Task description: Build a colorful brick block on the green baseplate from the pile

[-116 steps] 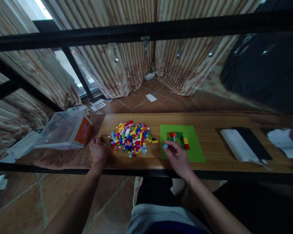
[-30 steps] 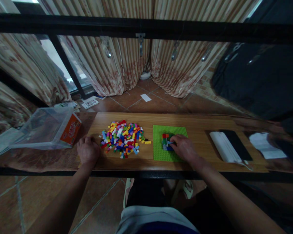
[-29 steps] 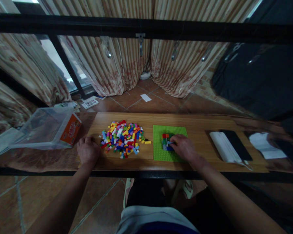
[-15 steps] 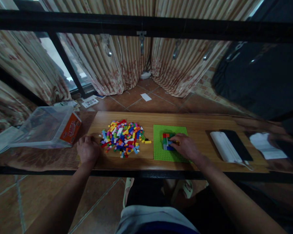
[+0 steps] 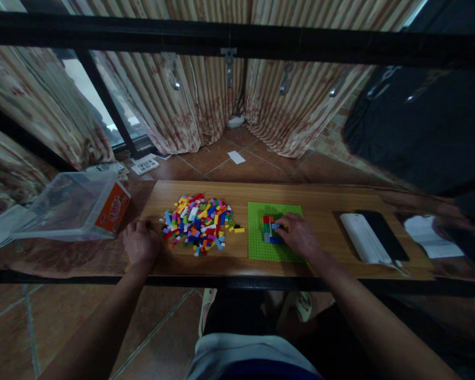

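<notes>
My right hand (image 5: 300,235) is over the green baseplate (image 5: 255,248), thumb and fingers pinched on a small light blue brick (image 5: 275,226). Under and around the fingertips is a low block of joined bricks, with a red brick (image 5: 265,219), a green brick (image 5: 266,228) and a dark blue brick (image 5: 275,240) showing. The hand covers its right side. My left hand (image 5: 141,243) rests at the left edge of the wooden board with its fingers curled in, and no object shows in it. Beside it lies a heap of mixed coloured bricks (image 5: 198,221).
A clear plastic box (image 5: 75,206) with an orange label lies at the left. Right of the baseplate are a white pouch (image 5: 364,237), a dark flat object (image 5: 386,235) and white paper (image 5: 431,235). A black rail (image 5: 237,37) crosses above the wooden board (image 5: 324,198).
My right hand has shifted slightly within the brick block, and the light blue brick at its fingertips now shows more clearly. The left hand stays in place.
</notes>
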The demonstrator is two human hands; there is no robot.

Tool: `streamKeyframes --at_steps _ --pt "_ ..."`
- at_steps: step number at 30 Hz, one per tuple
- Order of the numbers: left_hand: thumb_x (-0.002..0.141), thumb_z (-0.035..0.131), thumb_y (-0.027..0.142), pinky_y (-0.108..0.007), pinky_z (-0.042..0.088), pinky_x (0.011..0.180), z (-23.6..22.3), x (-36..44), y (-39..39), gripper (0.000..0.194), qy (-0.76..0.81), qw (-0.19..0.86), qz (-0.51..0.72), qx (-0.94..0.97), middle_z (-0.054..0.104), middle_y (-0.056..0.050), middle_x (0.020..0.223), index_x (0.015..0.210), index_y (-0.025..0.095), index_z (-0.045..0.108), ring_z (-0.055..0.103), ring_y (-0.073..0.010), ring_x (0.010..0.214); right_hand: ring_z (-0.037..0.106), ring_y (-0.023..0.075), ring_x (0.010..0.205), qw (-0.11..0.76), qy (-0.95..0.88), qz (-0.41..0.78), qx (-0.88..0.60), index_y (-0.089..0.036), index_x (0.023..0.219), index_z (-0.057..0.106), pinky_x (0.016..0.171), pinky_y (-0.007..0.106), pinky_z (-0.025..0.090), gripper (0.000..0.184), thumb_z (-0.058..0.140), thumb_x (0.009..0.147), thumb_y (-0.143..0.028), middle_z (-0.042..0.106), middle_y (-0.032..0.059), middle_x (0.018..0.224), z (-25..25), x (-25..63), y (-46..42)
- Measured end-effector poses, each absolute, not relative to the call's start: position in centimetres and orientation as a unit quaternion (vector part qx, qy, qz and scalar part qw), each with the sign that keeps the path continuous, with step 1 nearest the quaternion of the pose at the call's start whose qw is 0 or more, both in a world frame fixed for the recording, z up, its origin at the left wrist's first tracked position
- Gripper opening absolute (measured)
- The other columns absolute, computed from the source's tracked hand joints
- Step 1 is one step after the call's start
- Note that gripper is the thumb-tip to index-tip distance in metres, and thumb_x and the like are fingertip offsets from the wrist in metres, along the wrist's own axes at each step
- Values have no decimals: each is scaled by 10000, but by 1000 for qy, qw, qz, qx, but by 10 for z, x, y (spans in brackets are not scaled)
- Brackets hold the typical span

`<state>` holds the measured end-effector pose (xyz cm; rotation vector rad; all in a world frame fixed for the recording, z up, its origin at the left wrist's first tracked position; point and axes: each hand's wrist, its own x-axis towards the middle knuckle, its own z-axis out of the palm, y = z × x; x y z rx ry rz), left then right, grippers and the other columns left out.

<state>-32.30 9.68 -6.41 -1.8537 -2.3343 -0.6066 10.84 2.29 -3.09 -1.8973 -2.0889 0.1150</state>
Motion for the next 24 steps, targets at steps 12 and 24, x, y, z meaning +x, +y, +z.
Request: streamKeyframes --at_steps 12,24 --pt "796 459 127 -456 440 935 -62 -321 96 351 -764 47 -206 -610 611 -196 1107 1067 80 676 548 -339 1066 612 246 834 221 -693 27 -686 -241 850 673 760 387 470 81 596 827 -259 681 57 843 -46 106 27" --pt "800 461 134 -481 437 945 -63 -322 96 343 -762 40 -218 -608 599 -193 1114 1067 92 672 537 -339 1072 582 290 1055 356 -616 56 -700 -194 1096 647 950 480 452 383 553 841 -464 653 128 1094 -56 123 31"
